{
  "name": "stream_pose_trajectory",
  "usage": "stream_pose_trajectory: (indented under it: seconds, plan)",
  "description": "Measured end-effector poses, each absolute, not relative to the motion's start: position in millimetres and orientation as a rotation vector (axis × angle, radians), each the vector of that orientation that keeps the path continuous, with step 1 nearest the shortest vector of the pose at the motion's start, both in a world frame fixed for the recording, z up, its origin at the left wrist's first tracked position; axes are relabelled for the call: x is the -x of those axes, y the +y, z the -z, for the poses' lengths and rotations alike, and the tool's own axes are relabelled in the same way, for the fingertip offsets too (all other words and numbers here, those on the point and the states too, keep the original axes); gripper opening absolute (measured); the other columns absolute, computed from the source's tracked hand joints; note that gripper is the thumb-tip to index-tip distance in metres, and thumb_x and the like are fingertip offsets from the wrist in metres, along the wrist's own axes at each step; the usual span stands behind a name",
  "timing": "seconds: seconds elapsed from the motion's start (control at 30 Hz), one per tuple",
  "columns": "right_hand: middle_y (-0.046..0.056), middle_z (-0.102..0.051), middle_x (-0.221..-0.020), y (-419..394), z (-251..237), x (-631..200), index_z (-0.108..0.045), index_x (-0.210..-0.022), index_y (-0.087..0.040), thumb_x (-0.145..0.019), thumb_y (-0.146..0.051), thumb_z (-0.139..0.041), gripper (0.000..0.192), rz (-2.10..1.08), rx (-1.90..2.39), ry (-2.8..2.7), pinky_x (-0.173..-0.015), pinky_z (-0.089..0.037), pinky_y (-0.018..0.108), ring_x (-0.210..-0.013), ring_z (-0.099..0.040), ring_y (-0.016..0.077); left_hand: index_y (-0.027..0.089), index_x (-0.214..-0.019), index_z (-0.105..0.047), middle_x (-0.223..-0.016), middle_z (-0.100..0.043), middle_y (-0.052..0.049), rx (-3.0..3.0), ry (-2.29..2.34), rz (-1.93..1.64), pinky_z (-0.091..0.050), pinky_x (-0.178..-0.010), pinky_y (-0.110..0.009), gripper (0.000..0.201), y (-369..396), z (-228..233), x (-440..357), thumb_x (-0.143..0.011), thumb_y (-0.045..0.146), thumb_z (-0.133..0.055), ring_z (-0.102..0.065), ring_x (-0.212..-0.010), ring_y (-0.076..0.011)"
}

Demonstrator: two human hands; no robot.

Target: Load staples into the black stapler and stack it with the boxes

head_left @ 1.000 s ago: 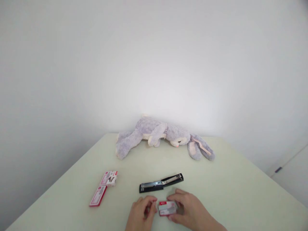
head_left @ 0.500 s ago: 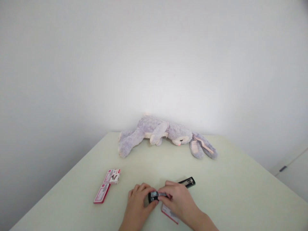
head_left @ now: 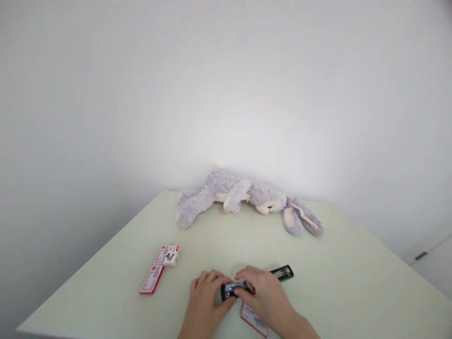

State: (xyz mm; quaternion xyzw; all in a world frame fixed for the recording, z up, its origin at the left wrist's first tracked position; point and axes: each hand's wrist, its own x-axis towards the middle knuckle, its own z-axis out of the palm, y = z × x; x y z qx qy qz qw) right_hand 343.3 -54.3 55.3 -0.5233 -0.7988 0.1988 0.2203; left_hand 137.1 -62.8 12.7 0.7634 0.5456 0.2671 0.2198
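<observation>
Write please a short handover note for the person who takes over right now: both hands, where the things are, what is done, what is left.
Left hand: fingers rest against the left end of the opened stapler, steadying it on the table.
Right hand: fingers lie on the metal staple channel near its left end, seemingly pressing something in; whether staples are under them cannot be seen.
Staple box: on the table, partly under the right wrist.
Two more boxes: to the left, untouched.
Plush rabbit: at the far edge.
Done: stapler is opened flat.
Left: probably seat the staples and close the stapler.
</observation>
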Motion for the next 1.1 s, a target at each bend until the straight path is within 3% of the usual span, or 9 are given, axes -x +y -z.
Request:
stream_pose_trajectory:
  seconds: [0.07,0.3,0.47,0.8,1.1]
  plan:
    - [-0.005,-0.07,-0.088,-56,-53,-347,-0.074,-0.096,-0.029,-0.093,-0.028,-0.066,0.009,-0.506,1.482,-2.176,-0.071,-0.037,0.023,-0.079,-0.064,0.0127,0.038,-0.113,-0.071,-0.113,-0.069,0.0,-2.104,1.491,-0.791,-0.04,-0.095,-0.042,0.03,-63,-10,-135,-0.083,0.038,-0.077,-0.058,-0.111,-0.026]
    - [-0.003,-0.068,-0.077,-59,-47,-345,-0.071,-0.079,-0.026,-0.099,-0.034,-0.057,0.026,-0.389,1.666,-2.09,-0.066,-0.034,0.026,-0.07,-0.063,0.0138,0.031,-0.108,-0.076,-0.104,-0.068,-0.005,-2.01,1.322,-1.022,-0.05,-0.093,-0.035,0.022,-62,-7,-132,-0.098,0.041,-0.059,-0.062,-0.102,-0.0212]
    - [-0.005,-0.067,-0.077,-65,-46,-343,-0.074,-0.087,-0.029,-0.095,-0.03,-0.062,0.014,-0.474,1.636,-2.06,-0.065,-0.035,0.026,-0.069,-0.061,0.0135,0.035,-0.113,-0.075,-0.107,-0.067,-0.005,-2.147,1.289,-0.947,-0.052,-0.091,-0.034,0.021,-66,-6,-135,-0.1,0.037,-0.058,-0.062,-0.102,-0.0205]
    - [-0.004,-0.066,-0.071,-76,-30,-341,-0.073,-0.093,-0.027,-0.095,-0.029,-0.059,0.015,-0.603,1.611,-1.944,-0.066,-0.038,0.025,-0.067,-0.062,0.0158,0.032,-0.107,-0.076,-0.11,-0.067,-0.004,-2.082,1.225,-0.968,-0.051,-0.095,-0.032,0.018,-66,-4,-137,-0.099,0.032,-0.059,-0.063,-0.106,-0.0195]
    - [0.001,-0.068,-0.063,-73,-35,-335,-0.069,-0.067,-0.023,-0.097,-0.043,-0.054,0.039,-0.632,1.78,-1.812,-0.061,-0.035,0.027,-0.063,-0.06,0.0179,0.027,-0.095,-0.075,-0.101,-0.069,-0.003,-1.846,1.129,-1.023,-0.052,-0.082,-0.026,0.014,-64,-7,-142,-0.097,0.031,-0.062,-0.066,-0.09,-0.0163]
